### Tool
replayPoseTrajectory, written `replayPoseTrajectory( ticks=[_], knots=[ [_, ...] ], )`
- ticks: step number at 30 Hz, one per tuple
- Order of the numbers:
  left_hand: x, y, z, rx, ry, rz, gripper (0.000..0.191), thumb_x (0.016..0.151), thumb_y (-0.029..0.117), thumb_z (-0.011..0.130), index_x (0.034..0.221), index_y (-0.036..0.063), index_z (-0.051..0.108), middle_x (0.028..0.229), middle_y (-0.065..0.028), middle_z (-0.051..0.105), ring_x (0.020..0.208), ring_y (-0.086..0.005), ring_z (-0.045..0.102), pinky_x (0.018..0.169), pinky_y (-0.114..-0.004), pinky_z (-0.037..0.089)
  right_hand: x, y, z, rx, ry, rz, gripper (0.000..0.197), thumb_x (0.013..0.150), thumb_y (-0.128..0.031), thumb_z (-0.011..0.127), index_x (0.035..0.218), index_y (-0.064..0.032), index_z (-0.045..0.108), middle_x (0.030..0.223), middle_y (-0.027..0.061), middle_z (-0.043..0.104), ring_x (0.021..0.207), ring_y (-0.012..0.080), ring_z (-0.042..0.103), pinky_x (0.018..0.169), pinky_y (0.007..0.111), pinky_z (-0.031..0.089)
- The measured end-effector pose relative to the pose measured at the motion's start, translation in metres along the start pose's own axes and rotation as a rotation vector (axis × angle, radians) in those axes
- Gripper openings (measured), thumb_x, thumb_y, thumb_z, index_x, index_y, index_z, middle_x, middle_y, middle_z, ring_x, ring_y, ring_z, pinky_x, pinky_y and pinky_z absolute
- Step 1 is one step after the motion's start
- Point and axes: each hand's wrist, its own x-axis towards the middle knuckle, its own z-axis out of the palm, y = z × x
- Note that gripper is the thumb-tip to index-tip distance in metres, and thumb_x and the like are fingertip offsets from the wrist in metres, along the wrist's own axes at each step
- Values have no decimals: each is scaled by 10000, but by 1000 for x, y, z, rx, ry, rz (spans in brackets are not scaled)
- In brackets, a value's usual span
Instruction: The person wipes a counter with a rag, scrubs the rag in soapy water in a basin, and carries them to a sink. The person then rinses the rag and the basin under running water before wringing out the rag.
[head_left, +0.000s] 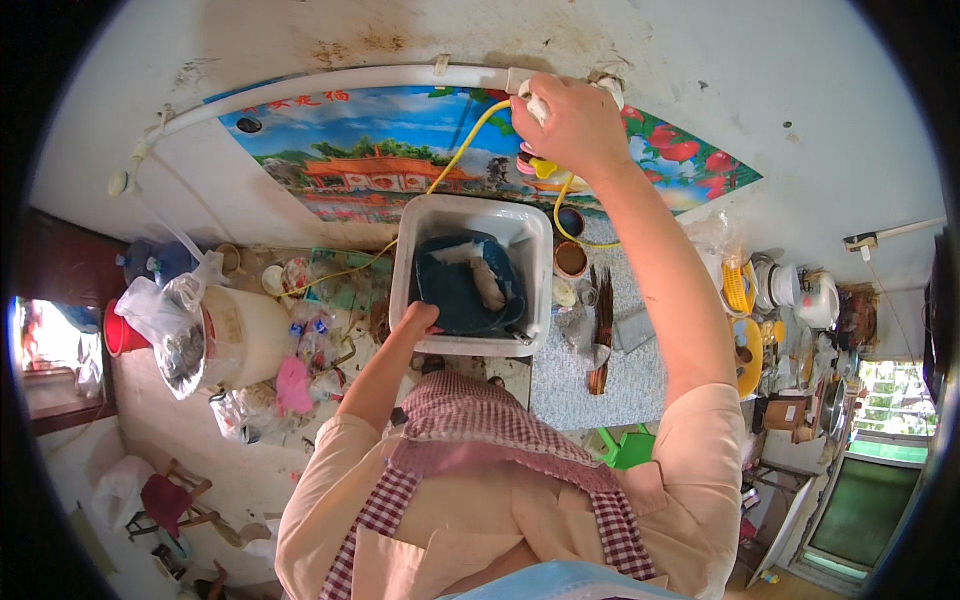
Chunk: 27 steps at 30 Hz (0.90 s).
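Observation:
My right hand is raised to the wall, its fingers curled around a white plastic fitting on the white pipe. A thin yellow hose hangs down from beside that hand. Below it stands a pale rectangular plastic tub. Inside the tub is a dark blue basin-like container with a whitish lump in it; what the lump is, I cannot tell. My left hand reaches over the near left rim and grips the edge of the dark blue container. Some of its fingers are hidden.
Right of the tub, a speckled grey tabletop holds a brown cup and a bundle of dark bristles. On the left are a large cream bucket, plastic bags and a pink bag. A green stool stands below.

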Motion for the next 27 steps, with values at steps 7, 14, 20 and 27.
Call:
replayPoseTrajectory(
  ticks=[7,14,20,27],
  knots=[
    [-5,19,10,132,-32,17,150,814,58,506,803,-83,558,736,-196,592,527,-255,594,403,-323,451,1,13,-9,54,-163,-133,152,748,-222,604,746,-75,566,706,88,609,610,283,585,534,351,463],
    [-9,24,-4,728,174,290,291,836,261,577,933,-13,592,901,-195,612,720,-287,636,544,-383,517,-26,-7,-8,487,24,134,346,833,-260,537,1108,-53,505,937,120,576,783,237,580,691,317,448],
    [-212,187,-23,409,677,1863,350,795,227,591,1098,63,530,991,-141,566,841,-314,569,633,-388,477,-157,-25,41,832,76,929,385,939,-311,388,1178,-17,453,866,61,554,711,105,496,637,244,416],
    [-304,316,-22,1275,587,2092,261,799,323,546,956,115,560,919,-99,559,831,-282,567,661,-394,479,-277,-85,49,713,-183,664,148,858,-109,527,989,-52,563,809,125,582,657,246,588,580,308,463]
  ],
)
